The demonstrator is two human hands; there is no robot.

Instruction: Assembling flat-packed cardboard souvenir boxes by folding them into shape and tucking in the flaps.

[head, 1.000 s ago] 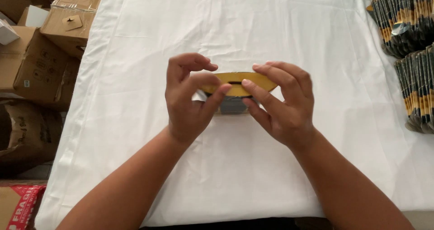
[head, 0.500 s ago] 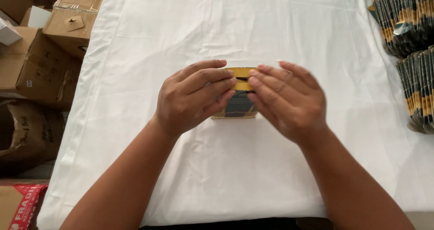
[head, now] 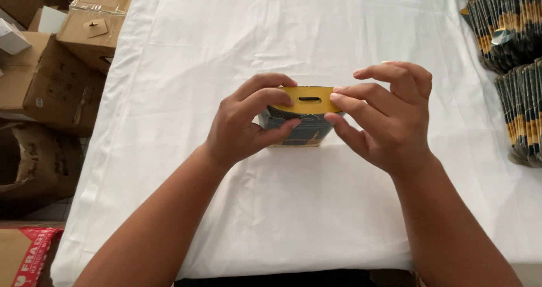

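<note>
Since half a second ago, both hands have drawn apart, uncovering the yellow hang tab (head: pixel 307 99). Left hand (head: pixel 244 123): clamped on the dark pouch (head: pixel 298 130) at its 9 o'clock side. Right hand (head: pixel 384 115): fingertips pinching the tab at 3 o'clock. Pouch: upright at centre of the white tablecloth (head: pixel 293 219). Stacked matching pouches (head: pixel 511 33) at 2 o'clock; cardboard boxes (head: pixel 51 67) at 10 o'clock.

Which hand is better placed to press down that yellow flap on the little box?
Probably the right hand: its fingertips already pinch the edge of the yellow cardboard hang tab. The left hand wraps the small dark blue and yellow box, steadying it on the white cloth-covered table.
</note>
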